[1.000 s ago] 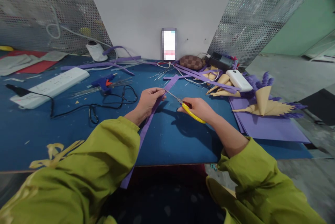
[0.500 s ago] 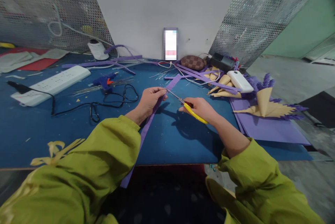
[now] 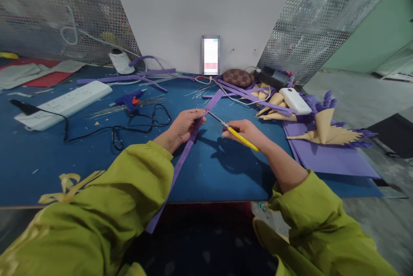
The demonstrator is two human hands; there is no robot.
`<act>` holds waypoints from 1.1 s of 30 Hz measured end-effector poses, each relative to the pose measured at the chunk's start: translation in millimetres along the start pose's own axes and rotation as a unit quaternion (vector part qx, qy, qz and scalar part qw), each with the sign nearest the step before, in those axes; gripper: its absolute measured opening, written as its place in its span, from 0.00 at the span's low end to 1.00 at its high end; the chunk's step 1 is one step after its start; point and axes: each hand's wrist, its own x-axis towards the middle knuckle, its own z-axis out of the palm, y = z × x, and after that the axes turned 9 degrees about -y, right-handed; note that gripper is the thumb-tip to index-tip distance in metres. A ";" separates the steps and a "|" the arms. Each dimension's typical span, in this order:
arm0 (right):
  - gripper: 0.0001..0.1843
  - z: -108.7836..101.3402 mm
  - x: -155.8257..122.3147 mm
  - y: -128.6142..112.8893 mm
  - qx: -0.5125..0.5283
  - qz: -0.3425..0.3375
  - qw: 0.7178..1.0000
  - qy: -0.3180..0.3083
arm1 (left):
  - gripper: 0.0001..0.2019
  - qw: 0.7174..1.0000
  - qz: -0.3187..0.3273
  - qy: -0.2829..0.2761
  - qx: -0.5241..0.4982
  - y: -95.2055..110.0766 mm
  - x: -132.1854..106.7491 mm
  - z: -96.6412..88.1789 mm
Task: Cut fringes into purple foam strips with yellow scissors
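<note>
Between the thumb and fingers of my left hand [image 3: 187,124] is a long purple paper strip [image 3: 183,157]. It runs from beyond my fingertips down past the table's front edge. My right hand [image 3: 243,131] is closed round the yellow handles of a pair of scissors [image 3: 241,139]. Their blades point up and left and meet the strip's edge right beside my left fingertips. The blades look nearly closed; whether paper lies between them is too small to tell.
A blue glue gun [image 3: 130,100] with a black cord and a white power strip [image 3: 64,106] lie left. A lit phone [image 3: 211,55] leans on the wall. Purple sheets [image 3: 335,159], a brown-paper piece with purple sprigs [image 3: 332,131] and a white power bank [image 3: 294,100] are right.
The scissors have closed slightly, their yellow handles coming together. My left hand has hardly moved, still pinching the strip.
</note>
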 end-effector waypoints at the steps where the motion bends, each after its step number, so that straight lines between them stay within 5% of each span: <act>1: 0.22 -0.2 0.0 0.5 0.007 -0.002 1.000 -0.004 | 0.07 1.000 -0.001 -0.005 -0.005 -0.2 0.1 -0.1; 33: 0.19 -2.5 -6.9 -22.6 -0.171 0.042 0.983 0.054 | 0.11 0.994 0.095 0.006 0.044 -6.7 1.5 0.5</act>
